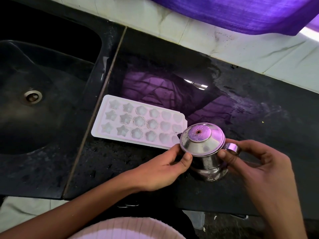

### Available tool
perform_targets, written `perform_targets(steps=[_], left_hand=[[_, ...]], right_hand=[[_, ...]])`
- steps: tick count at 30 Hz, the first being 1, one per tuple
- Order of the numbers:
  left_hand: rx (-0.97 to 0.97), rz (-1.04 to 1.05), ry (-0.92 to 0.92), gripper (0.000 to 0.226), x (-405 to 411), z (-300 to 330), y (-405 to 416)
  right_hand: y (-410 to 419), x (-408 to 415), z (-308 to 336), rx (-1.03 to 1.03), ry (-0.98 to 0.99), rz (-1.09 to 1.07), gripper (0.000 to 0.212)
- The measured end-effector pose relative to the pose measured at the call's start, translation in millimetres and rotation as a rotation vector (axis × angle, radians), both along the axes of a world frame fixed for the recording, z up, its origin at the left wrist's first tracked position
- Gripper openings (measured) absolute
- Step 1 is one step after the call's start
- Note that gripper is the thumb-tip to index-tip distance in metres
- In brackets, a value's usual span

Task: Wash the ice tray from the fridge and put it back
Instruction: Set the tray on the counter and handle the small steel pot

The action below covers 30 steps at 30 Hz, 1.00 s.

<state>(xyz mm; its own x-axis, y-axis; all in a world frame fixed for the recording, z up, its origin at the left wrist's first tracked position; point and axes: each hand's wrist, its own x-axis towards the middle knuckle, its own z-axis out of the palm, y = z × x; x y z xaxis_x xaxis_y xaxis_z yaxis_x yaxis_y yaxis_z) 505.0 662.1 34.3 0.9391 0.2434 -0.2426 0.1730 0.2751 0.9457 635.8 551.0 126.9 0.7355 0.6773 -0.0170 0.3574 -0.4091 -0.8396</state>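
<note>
A white plastic ice tray (138,121) with star, flower and heart shaped cups lies flat on the black counter (259,118), just right of the sink. In front of its right end stands a small steel pot (209,163) with a domed lid (201,138) and a side handle (232,148). My left hand (164,168) pinches the lid's left rim with thumb and fingers. My right hand (255,166) grips the lid's right edge with the thumb, its fingers curled by the handle. The pot hides the tray's near right corner.
A black sink (43,94) with a steel drain (32,96) fills the left side. White wall tiles (189,26) run along the back, and a purple curtain (241,12) hangs at the top right. The counter's front edge lies just below my hands.
</note>
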Motion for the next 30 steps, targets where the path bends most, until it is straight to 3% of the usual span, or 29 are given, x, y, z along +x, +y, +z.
perform_targets(steps=[18, 25, 30], left_hand=[[0.069, 0.152, -0.077, 0.059, 3, 16, 2], [0.026, 0.248, -0.057, 0.036, 9, 17, 21], [-0.022, 0.28, -0.029, 0.035, 12, 15, 33]], right_hand=[[7, -1, 6, 0.201, 0.056, -0.008, 0.018], [37, 8, 8, 0.205, 0.074, 0.053, 0.018], [60, 18, 2, 0.12, 0.063, 0.092, 0.016]])
